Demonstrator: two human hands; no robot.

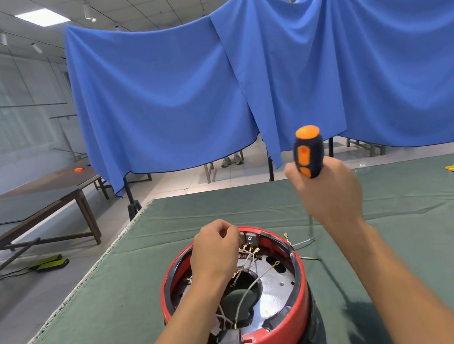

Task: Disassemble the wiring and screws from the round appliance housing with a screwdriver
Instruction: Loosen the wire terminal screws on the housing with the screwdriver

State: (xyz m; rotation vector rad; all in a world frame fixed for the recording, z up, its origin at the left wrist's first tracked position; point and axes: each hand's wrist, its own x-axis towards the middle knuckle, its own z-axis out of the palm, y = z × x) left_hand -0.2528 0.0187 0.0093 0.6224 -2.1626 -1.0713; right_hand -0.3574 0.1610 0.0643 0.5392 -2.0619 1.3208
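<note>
We are working at a green-clothed table (386, 213), its left edge running near a bare floor and 2 dark tables (46, 197); blue drapes (160, 95) are hanging at the far side. The red round housing (301, 299) is sitting at the near edge. Our left hand (216, 251) is curling over its wires (250, 254), seemingly pinching them. Our right hand (328, 193) is gripping the screwdriver (308, 152) above open cloth.

Blue cloth (241, 89) hangs behind the green-covered table (414, 225); a dark wooden table (32, 203) stands left on pale floor tiles (167, 182).
</note>
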